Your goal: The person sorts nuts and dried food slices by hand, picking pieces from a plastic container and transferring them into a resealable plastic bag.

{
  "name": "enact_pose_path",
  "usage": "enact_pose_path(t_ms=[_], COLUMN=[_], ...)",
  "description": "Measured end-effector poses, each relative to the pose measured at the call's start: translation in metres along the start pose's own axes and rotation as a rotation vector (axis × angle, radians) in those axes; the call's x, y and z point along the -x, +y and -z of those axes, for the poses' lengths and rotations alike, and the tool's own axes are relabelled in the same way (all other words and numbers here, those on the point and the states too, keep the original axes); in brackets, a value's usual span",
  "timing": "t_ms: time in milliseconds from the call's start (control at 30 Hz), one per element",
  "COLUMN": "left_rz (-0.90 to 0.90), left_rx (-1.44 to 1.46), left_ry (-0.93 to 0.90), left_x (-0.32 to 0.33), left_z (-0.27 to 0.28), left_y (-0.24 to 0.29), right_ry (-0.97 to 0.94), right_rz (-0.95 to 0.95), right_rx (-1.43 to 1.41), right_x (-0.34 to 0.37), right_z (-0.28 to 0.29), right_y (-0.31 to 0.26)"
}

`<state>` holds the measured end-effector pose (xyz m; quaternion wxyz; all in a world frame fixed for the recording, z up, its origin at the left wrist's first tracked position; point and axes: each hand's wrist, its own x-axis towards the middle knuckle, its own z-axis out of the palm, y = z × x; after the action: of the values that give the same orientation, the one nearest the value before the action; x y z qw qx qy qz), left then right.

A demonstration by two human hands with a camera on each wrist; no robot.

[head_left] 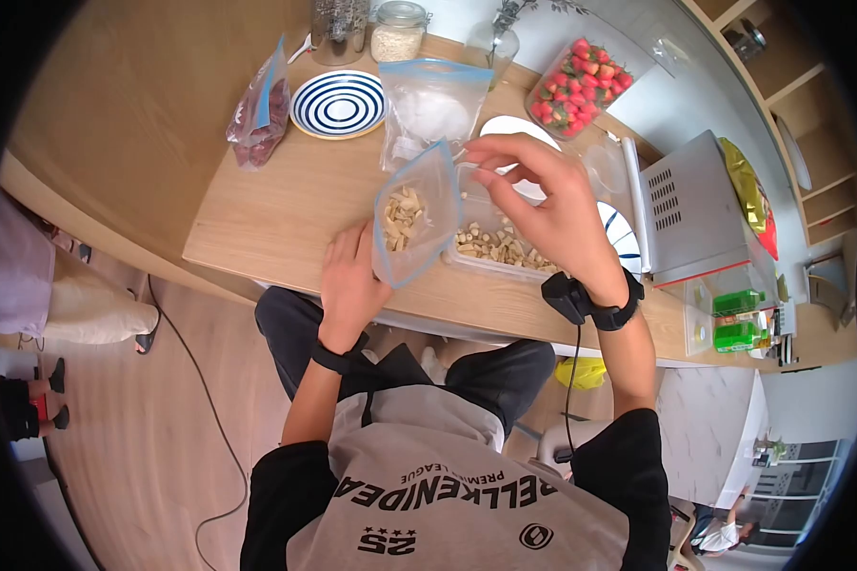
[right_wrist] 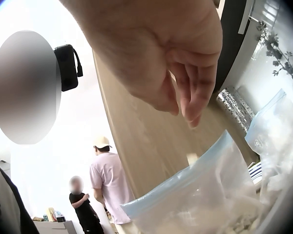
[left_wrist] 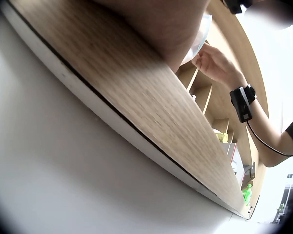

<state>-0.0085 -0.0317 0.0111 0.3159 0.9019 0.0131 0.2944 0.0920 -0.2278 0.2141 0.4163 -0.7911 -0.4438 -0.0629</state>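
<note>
Over the front edge of the tabletop [head_left: 281, 205], the left hand [head_left: 352, 271] holds a blue-rimmed plastic bag [head_left: 431, 211] by its near side, mouth spread and some pale chopped pieces [head_left: 405, 221] inside; how its thumb grips is hidden. Just beside the bag, on the right, sits a clear tub [head_left: 478, 202] with more chopped pieces [head_left: 495, 246] along its near side. The right hand [head_left: 552, 195] hangs above the bag and the tub, its fingers [right_wrist: 205, 90] bent, a narrow gap between thumb and fingertips and nothing seen between them. One small pale piece [right_wrist: 192, 159] shows in the right wrist view between those fingers and the bag's rim; whether it is falling or caught there, I cannot tell. To do this well, I'd keep the bag's mouth wide and tipped towards the tub, so each handful has a short way to go, and let go low over the middle of the opening, since loose bits could bounce off the limp rim.
</note>
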Motion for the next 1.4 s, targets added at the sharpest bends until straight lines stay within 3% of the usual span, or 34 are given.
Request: enact_pose_path(t_ms=[67,167,233,367,567,700,767,1400], left_rz=[-0.007,-0.010,-0.013,-0.024,-0.036,-0.026,-0.021,-0.014], left_rx=[-0.010,-0.022,-0.017,-0.020,-0.014,0.016,0.014,-0.042], left_ry=[0.003,0.005,-0.006,0.010,0.026,0.042,0.042,-0.003], left_x=[0.000,0.000,0.001,0.000,-0.001,-0.001,-0.001,0.001], left_z=[0.000,0.000,-0.001,-0.002,-0.002,-0.002,-0.003,-0.003], left_y=[-0.001,-0.002,-0.001,-0.001,-0.001,0.000,-0.001,-0.002], right_ry=[-0.002,-0.111,-0.425,-0.574,-0.675,-0.670,-0.564,-0.143], right_rz=[0.004,-0.158,-0.402,-0.467,-0.425,-0.593,-0.640,-0.596], right_rx=[0.035,0.096,0.076,0.076,0.187,0.132,0.011,-0.003], right_x=[0.008,0.037,0.061,0.091,0.098,0.094,0.103,0.100], right_z=[0.006,0.021,0.029,0.033,0.030,0.022,0.017,0.019], right_y=[0.012,0.055,0.094,0.141,0.163,0.153,0.170,0.141])
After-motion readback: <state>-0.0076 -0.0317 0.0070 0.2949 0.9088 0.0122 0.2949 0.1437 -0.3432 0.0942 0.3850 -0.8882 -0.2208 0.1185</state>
